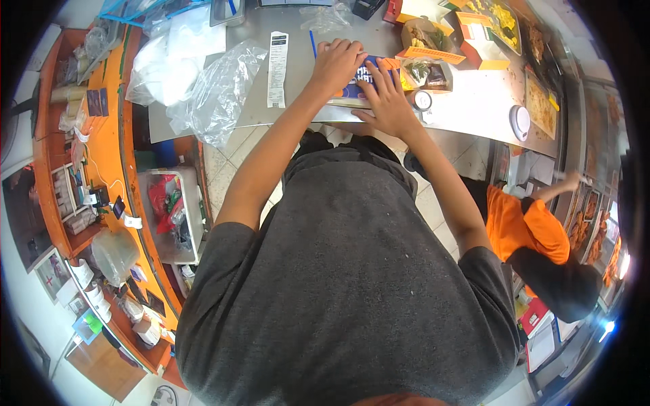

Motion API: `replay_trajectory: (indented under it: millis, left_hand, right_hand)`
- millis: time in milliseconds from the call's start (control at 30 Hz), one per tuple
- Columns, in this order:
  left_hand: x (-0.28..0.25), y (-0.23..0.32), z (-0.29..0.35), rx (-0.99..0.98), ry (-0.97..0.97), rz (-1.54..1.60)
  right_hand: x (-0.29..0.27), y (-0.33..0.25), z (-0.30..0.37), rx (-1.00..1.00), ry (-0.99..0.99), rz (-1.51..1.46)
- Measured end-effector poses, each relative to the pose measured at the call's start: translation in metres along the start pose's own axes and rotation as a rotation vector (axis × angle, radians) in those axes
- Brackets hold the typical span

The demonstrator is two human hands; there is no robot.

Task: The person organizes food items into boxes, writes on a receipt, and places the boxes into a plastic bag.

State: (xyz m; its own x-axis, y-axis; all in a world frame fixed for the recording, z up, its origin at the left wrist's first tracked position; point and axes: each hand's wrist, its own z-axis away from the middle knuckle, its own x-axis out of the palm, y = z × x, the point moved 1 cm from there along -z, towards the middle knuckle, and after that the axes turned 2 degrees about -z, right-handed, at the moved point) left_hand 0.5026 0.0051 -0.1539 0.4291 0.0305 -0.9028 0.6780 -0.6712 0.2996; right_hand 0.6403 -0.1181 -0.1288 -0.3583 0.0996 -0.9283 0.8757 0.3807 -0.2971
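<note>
A blue cardboard food box (352,91) with orange and white print lies at the near edge of the steel counter, between my two hands. My left hand (336,66) lies over its left and far part, fingers bent down on it. My right hand (387,101) covers the right part, with fingers spread across the top and the thumb at the near side. What is inside the box is hidden. A long printed paper receipt (277,70) lies to the left. Just right of my right hand stands a small white-lidded cup (422,101).
Clear plastic bags (220,88) spread over the counter's left. Open food boxes (426,42) with food stand at the far right, near a white lid (519,122). Orange shelving (112,128) and a bin (169,215) are left. A person in orange (521,223) works at right.
</note>
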Motion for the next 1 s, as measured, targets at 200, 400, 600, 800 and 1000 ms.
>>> replay_trajectory:
  millis: [200, 400, 600, 800, 1000]
  left_hand:
    - [-0.011, 0.019, 0.025, -0.223, -0.017, 0.079]
    - [-0.02, 0.025, 0.032, -0.256, 0.102, 0.246]
    - [0.006, -0.001, 0.062, -0.666, 0.104, 0.741]
    - [0.002, -0.005, 0.074, -0.758, -0.133, 0.784]
    - [0.016, -0.018, 0.091, -0.79, -0.097, 1.406]
  right_hand:
    - [0.006, 0.013, 0.004, 0.24, 0.166, -0.207]
    - [0.029, 0.018, 0.014, 0.266, 0.278, -0.347]
    - [0.058, 0.034, 0.031, 0.847, 0.347, -1.362]
    - [0.057, 0.021, 0.042, 0.803, 0.327, -1.474]
    - [0.055, 0.024, 0.046, 0.952, 0.205, -1.682]
